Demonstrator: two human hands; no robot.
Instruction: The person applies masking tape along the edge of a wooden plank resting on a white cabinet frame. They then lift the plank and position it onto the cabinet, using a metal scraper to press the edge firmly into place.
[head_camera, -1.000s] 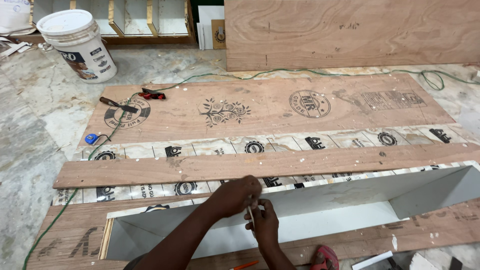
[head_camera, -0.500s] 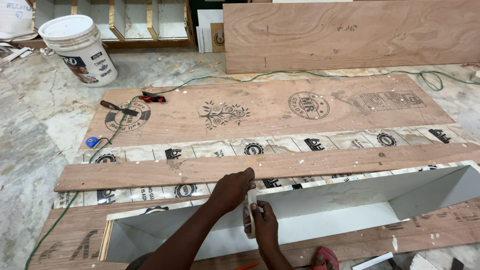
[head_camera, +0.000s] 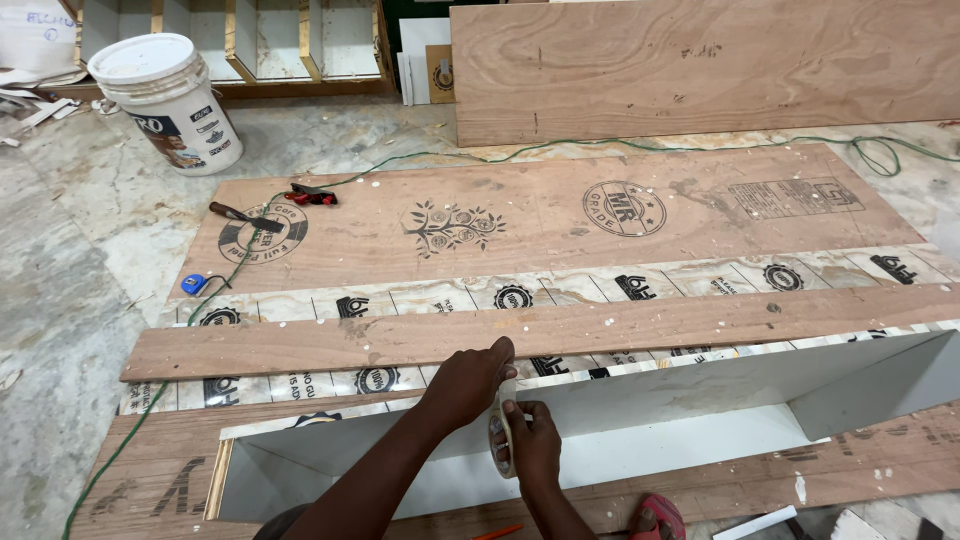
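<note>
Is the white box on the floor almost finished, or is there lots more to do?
The white box already has its long walls standing and joined at both ends, so the shape looks built. Right now the left hand pulls a strip from a roll of tape held by the right hand at the box's top edge. That edge mostly looks bare, so the taping seems just begun.
</note>
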